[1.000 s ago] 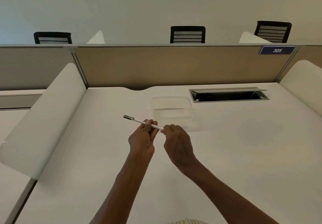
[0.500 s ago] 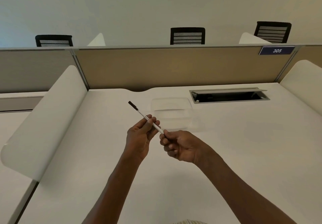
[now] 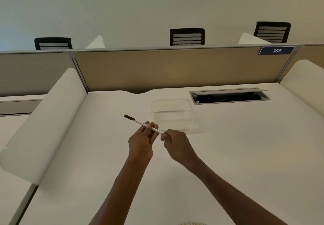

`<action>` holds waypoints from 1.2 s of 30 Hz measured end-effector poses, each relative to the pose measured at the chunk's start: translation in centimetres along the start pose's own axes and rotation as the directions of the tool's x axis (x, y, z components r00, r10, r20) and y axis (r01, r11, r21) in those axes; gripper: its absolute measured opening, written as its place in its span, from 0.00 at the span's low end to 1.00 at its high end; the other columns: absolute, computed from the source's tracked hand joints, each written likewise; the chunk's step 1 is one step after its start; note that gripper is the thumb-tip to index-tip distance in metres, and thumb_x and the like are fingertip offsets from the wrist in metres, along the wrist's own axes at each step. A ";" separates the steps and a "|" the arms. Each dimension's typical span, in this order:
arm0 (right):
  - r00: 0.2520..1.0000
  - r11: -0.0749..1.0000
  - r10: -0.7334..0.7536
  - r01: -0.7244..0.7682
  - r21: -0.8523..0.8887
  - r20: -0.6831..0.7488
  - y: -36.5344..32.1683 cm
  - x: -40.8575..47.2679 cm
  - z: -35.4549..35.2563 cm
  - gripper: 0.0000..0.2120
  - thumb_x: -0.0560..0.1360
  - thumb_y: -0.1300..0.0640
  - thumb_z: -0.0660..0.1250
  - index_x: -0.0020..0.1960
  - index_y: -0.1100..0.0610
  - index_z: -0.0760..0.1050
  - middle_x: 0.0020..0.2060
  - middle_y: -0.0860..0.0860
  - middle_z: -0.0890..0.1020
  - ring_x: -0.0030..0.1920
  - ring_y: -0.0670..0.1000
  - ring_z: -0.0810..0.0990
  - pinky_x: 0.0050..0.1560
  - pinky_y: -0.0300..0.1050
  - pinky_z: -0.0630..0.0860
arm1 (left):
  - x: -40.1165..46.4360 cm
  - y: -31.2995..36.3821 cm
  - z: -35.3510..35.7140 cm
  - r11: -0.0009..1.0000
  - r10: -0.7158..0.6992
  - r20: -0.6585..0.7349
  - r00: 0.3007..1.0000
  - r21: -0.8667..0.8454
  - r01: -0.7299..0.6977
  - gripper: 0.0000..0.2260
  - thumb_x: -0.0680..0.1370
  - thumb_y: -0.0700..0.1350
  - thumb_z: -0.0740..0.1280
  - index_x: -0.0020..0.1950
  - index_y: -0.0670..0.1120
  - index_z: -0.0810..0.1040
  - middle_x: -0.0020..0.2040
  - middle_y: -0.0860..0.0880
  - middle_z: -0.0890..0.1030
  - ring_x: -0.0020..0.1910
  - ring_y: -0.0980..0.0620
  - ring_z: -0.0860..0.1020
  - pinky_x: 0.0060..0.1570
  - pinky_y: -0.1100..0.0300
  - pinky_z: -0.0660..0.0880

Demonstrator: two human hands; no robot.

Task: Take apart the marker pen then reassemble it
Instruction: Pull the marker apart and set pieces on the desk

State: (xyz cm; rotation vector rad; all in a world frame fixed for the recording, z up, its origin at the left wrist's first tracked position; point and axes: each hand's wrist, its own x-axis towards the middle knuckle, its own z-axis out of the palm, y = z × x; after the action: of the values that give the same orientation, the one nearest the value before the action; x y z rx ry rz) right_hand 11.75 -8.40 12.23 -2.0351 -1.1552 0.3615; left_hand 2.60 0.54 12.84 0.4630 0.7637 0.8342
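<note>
A thin white marker pen (image 3: pixel 140 123) with a black cap at its far left end is held above the white desk (image 3: pixel 236 146). My left hand (image 3: pixel 142 140) grips the pen's barrel near the middle, fingers curled around it. My right hand (image 3: pixel 177 144) pinches the pen's near right end with fingertips; that end is hidden by the fingers. The pen slopes up to the left, cap pointing away from me.
A clear plastic container (image 3: pixel 171 114) sits on the desk just behind the hands. An open cable slot (image 3: pixel 229 96) lies at the back right. White side dividers (image 3: pixel 43 119) flank the desk, with a tan partition (image 3: pixel 175 68) behind.
The pen has tilted flatter than half a second ago, its cap end lower. My right hand turned palm-down again and stays on the pen's right end.
</note>
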 end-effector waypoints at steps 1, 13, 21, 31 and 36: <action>0.978 0.946 0.157 -0.189 0.261 0.140 -0.3 0.2 -0.5 0.14 0.81 0.55 0.59 0.43 0.59 0.80 0.31 0.51 0.80 0.28 0.48 0.75 0.31 0.43 0.71 | 0.1 0.0 -0.3 1.000 0.014 0.022 1.000 0.013 -0.015 0.05 0.79 0.33 0.65 0.52 0.36 0.79 0.40 0.45 0.86 0.41 0.49 0.86 0.40 0.57 0.83; 0.983 0.961 0.179 -0.186 0.207 0.051 -1.1 0.6 -0.8 0.12 0.78 0.62 0.61 0.39 0.59 0.80 0.31 0.53 0.80 0.29 0.49 0.74 0.32 0.41 0.70 | -0.2 0.1 0.1 0.999 0.044 -0.006 0.999 0.030 -0.044 0.05 0.77 0.33 0.68 0.51 0.35 0.80 0.43 0.42 0.85 0.42 0.48 0.86 0.41 0.57 0.83; 0.983 0.955 -0.170 0.149 -0.258 -0.063 0.1 -0.1 0.4 0.12 0.80 0.58 0.62 0.42 0.61 0.78 0.33 0.55 0.81 0.33 0.54 0.78 0.34 0.47 0.74 | 0.0 -0.2 -0.1 0.999 -0.048 -0.065 0.997 -0.022 0.046 0.04 0.78 0.34 0.67 0.52 0.34 0.79 0.42 0.42 0.84 0.39 0.49 0.85 0.38 0.57 0.83; 0.751 0.434 0.258 -0.652 0.622 0.608 -0.5 1.4 -2.6 0.16 0.82 0.54 0.58 0.42 0.60 0.77 0.28 0.49 0.76 0.24 0.43 0.67 0.22 0.33 0.63 | 0.1 0.4 -0.4 0.994 0.078 0.150 0.986 0.062 -0.088 0.07 0.79 0.34 0.65 0.54 0.37 0.80 0.43 0.44 0.86 0.45 0.48 0.85 0.45 0.57 0.83; 0.989 0.982 0.148 -0.150 0.116 0.019 -0.8 0.7 -0.7 0.14 0.80 0.58 0.61 0.39 0.58 0.80 0.30 0.51 0.79 0.31 0.51 0.75 0.34 0.42 0.70 | -0.5 -0.6 0.4 0.998 0.058 -0.014 0.998 0.011 -0.058 0.05 0.77 0.33 0.67 0.52 0.36 0.80 0.43 0.43 0.85 0.42 0.49 0.85 0.44 0.56 0.84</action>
State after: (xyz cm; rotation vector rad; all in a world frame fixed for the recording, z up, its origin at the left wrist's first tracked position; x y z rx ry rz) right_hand 12.04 -7.91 13.39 -2.0233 -0.9667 0.5025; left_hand 2.97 -0.22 12.96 0.4909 0.7714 0.8890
